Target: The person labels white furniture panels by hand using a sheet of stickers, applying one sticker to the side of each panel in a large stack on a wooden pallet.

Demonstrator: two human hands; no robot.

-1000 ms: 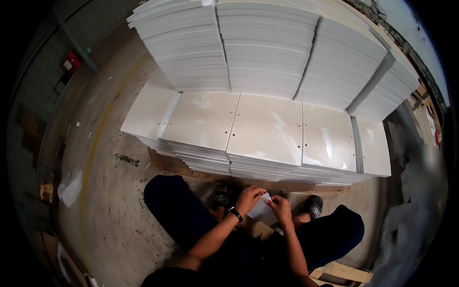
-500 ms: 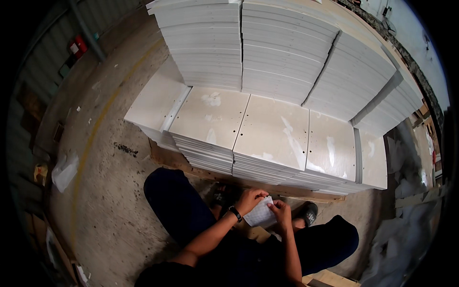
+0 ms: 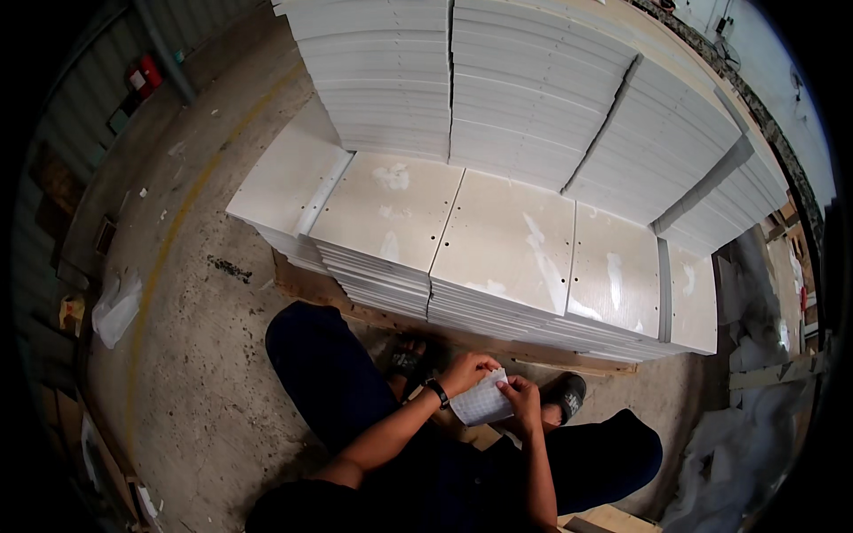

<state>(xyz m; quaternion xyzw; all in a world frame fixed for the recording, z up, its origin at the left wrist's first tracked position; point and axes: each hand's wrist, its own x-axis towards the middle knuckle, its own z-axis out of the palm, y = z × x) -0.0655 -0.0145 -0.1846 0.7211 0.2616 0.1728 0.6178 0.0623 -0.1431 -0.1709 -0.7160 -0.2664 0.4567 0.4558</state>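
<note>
1. At the far left, a crumpled clear plastic bag (image 3: 115, 306) lies on the grey concrete floor (image 3: 204, 382), close to a faded yellow painted line (image 3: 164, 258) that runs up the floor.
2. The person sits low, dark-trousered knees spread, sandalled feet against a wooden pallet (image 3: 355, 306).
3. The left hand (image 3: 468, 371), with a black wristband (image 3: 435, 392) on its wrist, has its grip closed on the upper left edge of a small white sheet of gridded stickers (image 3: 482, 401).
4. That sheet sits between the two hands, just above the lap and in front of the pallet's edge.
5. The right hand (image 3: 522, 400) has its grip pinched on the sheet's right side, thumb on top.
6. On the pallet, low stacks of flat white drilled panels (image 3: 498, 244) lie side by side, their tops smeared with pale patches.
7. Behind them stand taller stacks of white boards (image 3: 533, 98), reaching toward the right.
8. At the far right, crumpled grey plastic sheeting (image 3: 755, 444) lies on the floor.
</note>
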